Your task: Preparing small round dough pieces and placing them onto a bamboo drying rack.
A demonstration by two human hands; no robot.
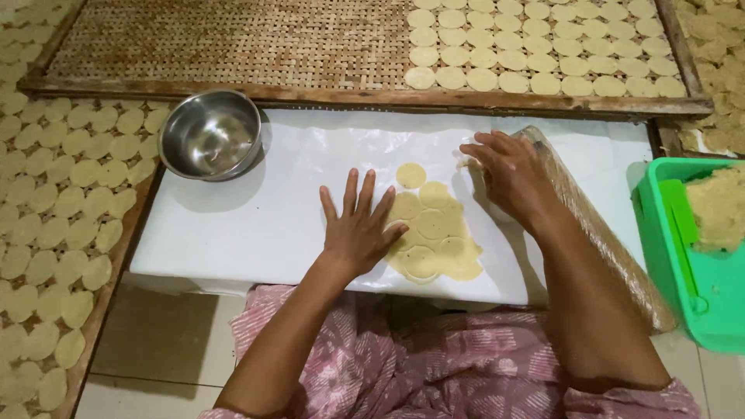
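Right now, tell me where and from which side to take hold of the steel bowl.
Grip the steel bowl by its rim on the near right side, the edge closest to the left hand. It stands upright and looks empty, its thin rim open all round, so fingers could probably pinch the wall there, thumb inside.

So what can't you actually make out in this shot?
- Dough sheet: its left edge lies under the left hand.
- Right hand: what its fingertips pinch is too small to tell.
- Rolling pin: the right forearm covers part of it.
- Green tub: cut off by the right edge.
- Bowl: glare hides whether anything is inside.
- Woven tray: its top is out of frame.
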